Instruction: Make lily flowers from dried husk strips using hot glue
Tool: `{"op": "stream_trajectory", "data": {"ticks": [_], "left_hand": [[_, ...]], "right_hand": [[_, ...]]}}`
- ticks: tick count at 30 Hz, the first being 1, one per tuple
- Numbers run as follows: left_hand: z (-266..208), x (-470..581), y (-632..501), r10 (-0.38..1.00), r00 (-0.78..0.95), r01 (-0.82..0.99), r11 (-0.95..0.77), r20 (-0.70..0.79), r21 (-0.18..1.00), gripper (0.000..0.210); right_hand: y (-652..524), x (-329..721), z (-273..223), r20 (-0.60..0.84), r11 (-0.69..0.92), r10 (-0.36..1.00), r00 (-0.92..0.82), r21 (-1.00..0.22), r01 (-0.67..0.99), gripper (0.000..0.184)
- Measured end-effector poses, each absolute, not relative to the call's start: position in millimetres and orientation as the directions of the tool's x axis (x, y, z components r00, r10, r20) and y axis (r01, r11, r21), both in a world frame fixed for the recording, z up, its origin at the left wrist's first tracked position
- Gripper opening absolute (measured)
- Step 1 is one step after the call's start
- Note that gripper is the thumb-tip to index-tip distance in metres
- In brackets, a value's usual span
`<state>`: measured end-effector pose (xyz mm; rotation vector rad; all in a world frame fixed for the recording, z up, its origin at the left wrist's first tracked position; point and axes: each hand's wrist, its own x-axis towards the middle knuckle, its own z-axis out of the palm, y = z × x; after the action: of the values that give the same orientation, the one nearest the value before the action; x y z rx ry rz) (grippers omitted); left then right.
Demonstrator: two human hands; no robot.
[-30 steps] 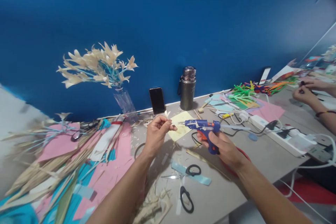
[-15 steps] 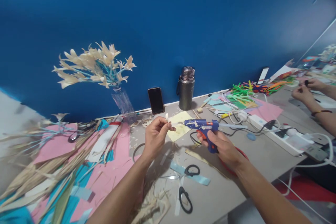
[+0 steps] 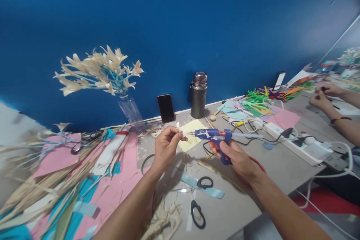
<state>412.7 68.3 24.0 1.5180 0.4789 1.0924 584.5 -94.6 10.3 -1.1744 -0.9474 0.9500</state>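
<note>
My right hand (image 3: pixel 236 156) is wrapped round the handle of a blue glue gun (image 3: pixel 213 134), a glue stick sticking out of its back end. The gun's nozzle points left, close to the fingers of my left hand (image 3: pixel 167 146). Between those pinched fingertips is a small cream-white petal-like piece (image 3: pixel 178 125); its lower part is hidden by the fingers. Under the nozzle lies a pale yellow sheet (image 3: pixel 192 143). Open scissors (image 3: pixel 198 210) with black handles rest below my hands, beside a light blue strip (image 3: pixel 216 192).
Cream flowers (image 3: pixel 98 69) stand in a clear vase (image 3: pixel 131 112) at the back left. A phone (image 3: pixel 165 108) and a steel flask (image 3: pixel 198 99) are by the wall. Dried husks (image 3: pixel 36 189) cover the left side. A power strip (image 3: pixel 295 146) with cables sits right, near another person's hands (image 3: pixel 326 99).
The glue gun has shifted slightly left with my right hand, along with a small shift of the whole view. My left hand keeps its pinch on the piece.
</note>
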Motion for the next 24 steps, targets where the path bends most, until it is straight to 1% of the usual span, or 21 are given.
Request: {"op": "stream_trajectory", "data": {"ticks": [3,8,11,13,15,17,18,20,22,24], "left_hand": [[25,413,68,0.796,0.480,-0.263,-0.272,0.370,0.926,0.018],[27,413,67,0.799,0.478,-0.252,-0.272,0.364,0.929,0.020],[28,413,66,0.809,0.473,-0.251,-0.255,0.348,0.934,0.022],[28,412,67,0.818,0.465,-0.247,-0.248,0.339,0.937,0.023],[27,412,67,0.821,0.461,-0.249,-0.244,0.336,0.937,0.023],[28,412,67,0.821,0.457,-0.258,-0.244,0.341,0.935,0.021],[29,411,67,0.821,0.456,-0.263,-0.244,0.343,0.933,0.021],[33,410,65,0.824,0.455,-0.263,-0.238,0.338,0.935,0.020],[38,409,61,0.827,0.458,-0.267,-0.220,0.325,0.938,0.019],[43,408,57,0.828,0.466,-0.288,-0.192,0.313,0.938,0.020]], "right_hand": [[-94,586,9,0.078,0.113,0.940,0.332,-0.990,-0.086,0.045],[-96,588,8,0.122,0.156,0.941,0.316,-0.984,-0.087,0.043],[-96,589,5,0.102,0.123,0.942,0.320,-0.991,-0.047,0.045],[-94,592,1,0.096,0.085,0.927,0.361,-0.995,0.047,0.045],[-92,596,-3,0.144,0.056,0.909,0.390,-0.972,0.229,0.041],[-88,599,-5,0.234,0.039,0.902,0.364,-0.882,0.469,0.037],[-86,599,-5,0.276,0.035,0.904,0.327,-0.809,0.586,0.034],[-80,599,-7,0.321,0.013,0.915,0.244,-0.627,0.779,0.027],[-73,597,-9,0.312,-0.026,0.933,0.177,-0.433,0.901,0.022],[-66,597,-12,0.264,-0.056,0.955,0.138,-0.295,0.954,0.019]]}}
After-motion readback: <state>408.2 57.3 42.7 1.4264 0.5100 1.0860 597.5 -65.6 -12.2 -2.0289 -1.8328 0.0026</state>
